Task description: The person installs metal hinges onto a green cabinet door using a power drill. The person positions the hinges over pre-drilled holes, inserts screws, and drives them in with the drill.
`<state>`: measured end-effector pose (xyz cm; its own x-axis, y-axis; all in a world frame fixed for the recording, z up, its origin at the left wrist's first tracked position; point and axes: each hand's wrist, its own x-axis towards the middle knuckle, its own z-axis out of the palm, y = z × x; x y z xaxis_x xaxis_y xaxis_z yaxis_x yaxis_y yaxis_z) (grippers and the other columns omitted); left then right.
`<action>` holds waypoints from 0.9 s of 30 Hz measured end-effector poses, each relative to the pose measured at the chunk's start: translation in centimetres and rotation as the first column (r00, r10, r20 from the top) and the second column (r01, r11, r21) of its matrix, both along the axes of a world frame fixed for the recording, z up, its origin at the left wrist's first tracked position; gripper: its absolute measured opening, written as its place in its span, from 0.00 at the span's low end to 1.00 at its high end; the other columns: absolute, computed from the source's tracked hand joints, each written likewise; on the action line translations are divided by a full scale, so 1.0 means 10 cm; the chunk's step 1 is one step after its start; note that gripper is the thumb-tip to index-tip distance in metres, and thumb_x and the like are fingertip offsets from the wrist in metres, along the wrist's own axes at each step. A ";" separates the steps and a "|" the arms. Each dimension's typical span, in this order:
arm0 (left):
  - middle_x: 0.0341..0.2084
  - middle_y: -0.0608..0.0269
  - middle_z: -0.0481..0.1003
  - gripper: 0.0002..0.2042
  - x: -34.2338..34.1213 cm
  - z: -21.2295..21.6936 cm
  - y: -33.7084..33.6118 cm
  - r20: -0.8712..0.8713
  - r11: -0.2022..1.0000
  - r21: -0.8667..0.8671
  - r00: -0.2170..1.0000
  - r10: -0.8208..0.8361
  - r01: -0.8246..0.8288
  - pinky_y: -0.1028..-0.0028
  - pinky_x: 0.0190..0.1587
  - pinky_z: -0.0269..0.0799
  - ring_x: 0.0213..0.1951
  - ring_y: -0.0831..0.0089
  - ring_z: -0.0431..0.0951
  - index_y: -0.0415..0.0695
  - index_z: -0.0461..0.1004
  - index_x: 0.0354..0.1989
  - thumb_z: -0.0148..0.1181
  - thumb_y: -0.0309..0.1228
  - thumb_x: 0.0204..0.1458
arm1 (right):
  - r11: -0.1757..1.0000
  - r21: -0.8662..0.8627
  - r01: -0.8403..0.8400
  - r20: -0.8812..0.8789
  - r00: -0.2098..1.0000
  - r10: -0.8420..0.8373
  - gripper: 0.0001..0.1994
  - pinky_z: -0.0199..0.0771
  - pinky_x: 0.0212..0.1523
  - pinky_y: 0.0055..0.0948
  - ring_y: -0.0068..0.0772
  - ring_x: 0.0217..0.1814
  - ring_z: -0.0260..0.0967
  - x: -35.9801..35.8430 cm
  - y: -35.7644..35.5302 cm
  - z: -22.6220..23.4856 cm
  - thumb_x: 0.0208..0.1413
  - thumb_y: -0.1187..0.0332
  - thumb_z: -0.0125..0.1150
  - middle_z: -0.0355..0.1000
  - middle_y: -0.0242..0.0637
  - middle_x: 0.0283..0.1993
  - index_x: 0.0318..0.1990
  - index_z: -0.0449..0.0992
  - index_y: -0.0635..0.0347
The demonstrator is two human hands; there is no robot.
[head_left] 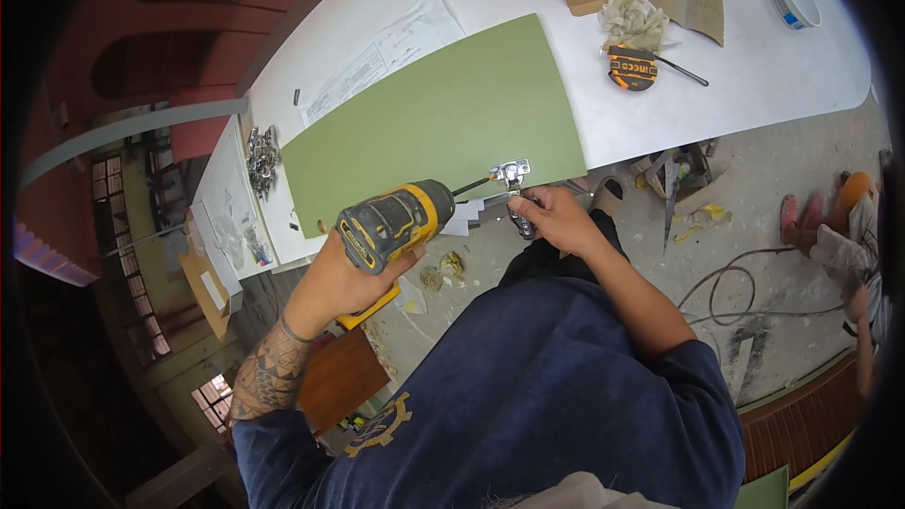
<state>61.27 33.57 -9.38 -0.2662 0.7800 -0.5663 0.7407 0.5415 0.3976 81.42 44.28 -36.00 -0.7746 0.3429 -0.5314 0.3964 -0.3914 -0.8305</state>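
We have the metal hinge (510, 171) at the near edge of the green panel (443, 104), close to the panel's right corner, its flanged end lying on the panel and its arm reaching out past the edge toward us. Our right hand (556, 219) pinches that arm between thumb and fingers. We would do well to hold it snug and square to the edge, since a twist here would likely leave the flange crooked, and to keep the fingertips back from the bit's line.

The long bit (473, 186) reaches the flange's left side; whether its tip is seated in a screw is too small to tell. Our left hand (351, 281) is wrapped round the power drill (396, 220); the trigger finger is hidden. The drill looks low and slanted from our left, so we judge it wise to bring the bit in line with the screw before pressing, start slowly, and ease off once the head sits, lest it slip and scratch the green face.

The panel lies on the white bench (745, 85), its worked edge by the bench's front; steady footing under that corner would help. Drawing sheets (377, 58) lie beyond it, a tape measure (632, 69) to the right, and a pile of metal hardware (262, 160) to the left.
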 end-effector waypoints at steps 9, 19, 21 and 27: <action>0.33 0.61 0.82 0.12 0.10 -0.36 -1.19 0.266 0.811 0.176 0.820 0.507 -0.558 0.70 0.40 0.78 0.35 0.71 0.82 0.38 0.80 0.45 0.71 0.32 0.57 | 0.988 0.096 0.120 -0.020 0.993 -0.119 0.27 0.77 0.32 0.24 0.20 0.33 0.73 -0.02 -0.13 -0.11 0.69 0.48 0.59 0.78 0.35 0.38 0.58 0.77 0.68; 0.28 0.67 0.79 0.08 -0.28 -1.07 -3.12 0.679 0.294 0.348 0.455 0.576 -0.890 0.75 0.33 0.75 0.28 0.79 0.78 0.39 0.80 0.43 0.69 0.28 0.60 | 0.632 0.494 -0.598 0.485 0.792 0.371 0.32 0.78 0.45 0.44 0.53 0.43 0.81 -0.11 -0.80 0.71 0.60 0.38 0.61 0.81 0.54 0.36 0.45 0.81 0.65; 0.26 0.67 0.78 0.09 -0.35 -1.21 -3.54 0.659 0.195 0.422 0.447 0.605 -0.885 0.75 0.34 0.75 0.29 0.78 0.78 0.38 0.79 0.46 0.67 0.28 0.61 | 0.637 0.462 -0.617 0.450 0.782 0.431 0.29 0.77 0.44 0.44 0.53 0.41 0.80 -0.63 -1.17 1.04 0.60 0.42 0.64 0.81 0.52 0.36 0.45 0.81 0.64; 0.24 0.68 0.74 0.16 -0.57 -1.39 -4.17 0.765 -0.141 0.438 0.286 0.577 -0.888 0.75 0.39 0.73 0.29 0.77 0.76 0.35 0.76 0.55 0.61 0.31 0.63 | 0.457 0.861 -0.223 -0.117 0.788 0.604 0.15 0.77 0.44 0.45 0.54 0.42 0.77 -2.76 -1.92 1.32 0.62 0.60 0.64 0.77 0.52 0.38 0.46 0.80 0.64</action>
<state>55.61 -8.11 -23.32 -0.9728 0.1923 -0.1293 -0.1255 0.0317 0.9916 53.79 25.12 -22.81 -0.9918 0.0357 0.1228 -0.0766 0.6030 -0.7940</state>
